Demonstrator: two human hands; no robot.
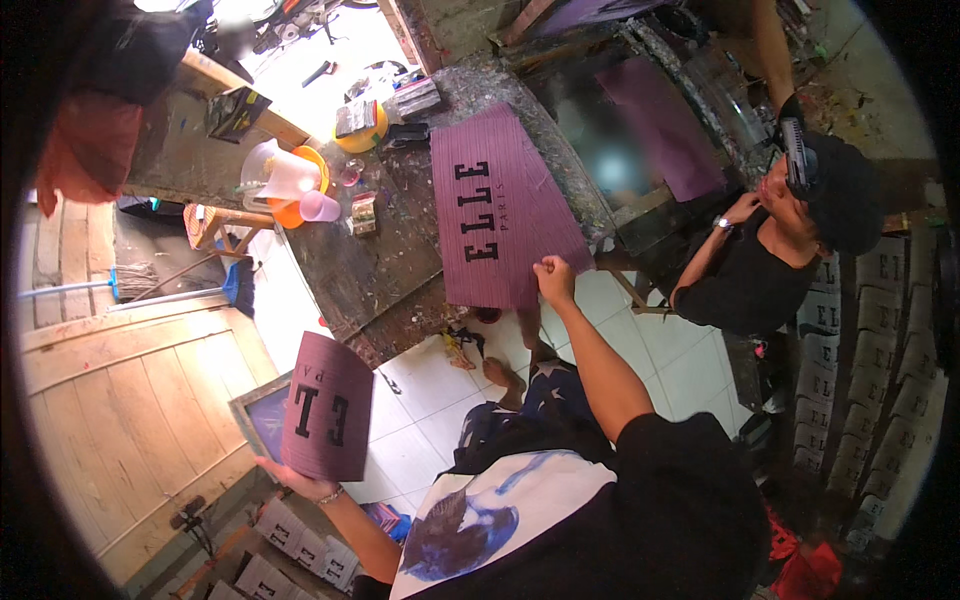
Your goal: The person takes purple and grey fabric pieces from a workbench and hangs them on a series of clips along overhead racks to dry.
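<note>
A purple, grooved sheet with black printed lettering (465,170) lies on the paint-spattered table (350,280). My right hand (554,277) is closed on its near edge, toward the right corner. At the lower left, a second purple printed sheet (325,400) is held up, curved, in my left hand (300,478); most of those fingers are hidden under it. Behind that sheet, a framed panel with a dark inner area (256,420) shows partly.
A co-worker in a black cap (840,200) is at the right, near a screen bench (620,150). Jugs (285,175) stand at upper left. Printed sheets fill racks at right (855,380) and lower left (290,530). A broom (130,280) is beside a wooden door (130,400).
</note>
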